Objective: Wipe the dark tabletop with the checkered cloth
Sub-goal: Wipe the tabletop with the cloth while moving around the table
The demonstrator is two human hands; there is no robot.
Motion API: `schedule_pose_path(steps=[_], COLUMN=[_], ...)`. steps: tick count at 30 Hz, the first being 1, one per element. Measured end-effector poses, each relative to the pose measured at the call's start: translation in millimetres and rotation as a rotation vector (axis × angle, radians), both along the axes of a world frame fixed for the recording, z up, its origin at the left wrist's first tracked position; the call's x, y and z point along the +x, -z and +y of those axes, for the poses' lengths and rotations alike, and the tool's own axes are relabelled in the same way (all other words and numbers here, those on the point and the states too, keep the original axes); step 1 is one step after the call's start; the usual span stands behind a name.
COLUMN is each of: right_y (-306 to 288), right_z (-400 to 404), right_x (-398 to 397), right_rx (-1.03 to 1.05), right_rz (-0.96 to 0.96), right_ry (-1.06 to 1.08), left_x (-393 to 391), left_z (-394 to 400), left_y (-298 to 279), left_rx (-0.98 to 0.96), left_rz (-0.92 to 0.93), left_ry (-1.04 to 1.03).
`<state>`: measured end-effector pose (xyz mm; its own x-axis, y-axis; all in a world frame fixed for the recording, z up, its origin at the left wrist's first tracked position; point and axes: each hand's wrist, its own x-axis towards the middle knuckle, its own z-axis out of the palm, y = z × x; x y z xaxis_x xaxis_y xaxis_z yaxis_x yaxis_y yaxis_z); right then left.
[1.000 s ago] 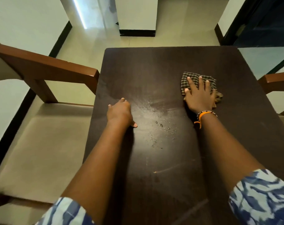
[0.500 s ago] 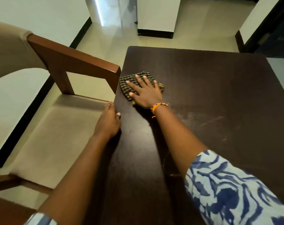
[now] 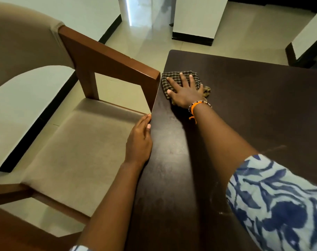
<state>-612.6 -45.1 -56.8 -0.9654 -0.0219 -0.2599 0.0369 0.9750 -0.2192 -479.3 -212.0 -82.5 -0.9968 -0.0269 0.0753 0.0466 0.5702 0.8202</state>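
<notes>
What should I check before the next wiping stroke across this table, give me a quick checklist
1. Right hand flat on the checkered cloth: ok.
2. Cloth lying fully on the dark tabletop, not over its left edge: ok.
3. Left hand resting at the table's left edge, out of the cloth's path: ok.
4. Chair armrest close beside the cloth: not ok, could get bumped.
5. Smudges remaining to the right: not ok.
6. Cloth dampness: cannot tell.
</notes>
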Motion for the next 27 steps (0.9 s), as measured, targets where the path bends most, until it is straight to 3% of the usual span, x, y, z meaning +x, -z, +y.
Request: schedule_pose_path(steps=[7, 18, 22, 27], right_y=[-3, 1, -3, -5], right_z=[-15, -58, -35, 31], right_x=[-29, 85, 105, 133], right_rx=[0.021, -0.032, -0.066, -0.034], right_rz=[0.002, 0.082, 0.05, 0.089], right_ry=[0.03, -0.085, -0.126, 0.053], left_x=[-3, 2, 22, 41], left_z=[2, 0, -7, -3], left_y=[5, -4, -12, -28], left_rx=[-0.03, -0.163, -0.216, -0.208], left_rz=[0.019, -0.014, -0.135, -0.145], left_ry=[-0.038, -0.037, -0.026, 0.06])
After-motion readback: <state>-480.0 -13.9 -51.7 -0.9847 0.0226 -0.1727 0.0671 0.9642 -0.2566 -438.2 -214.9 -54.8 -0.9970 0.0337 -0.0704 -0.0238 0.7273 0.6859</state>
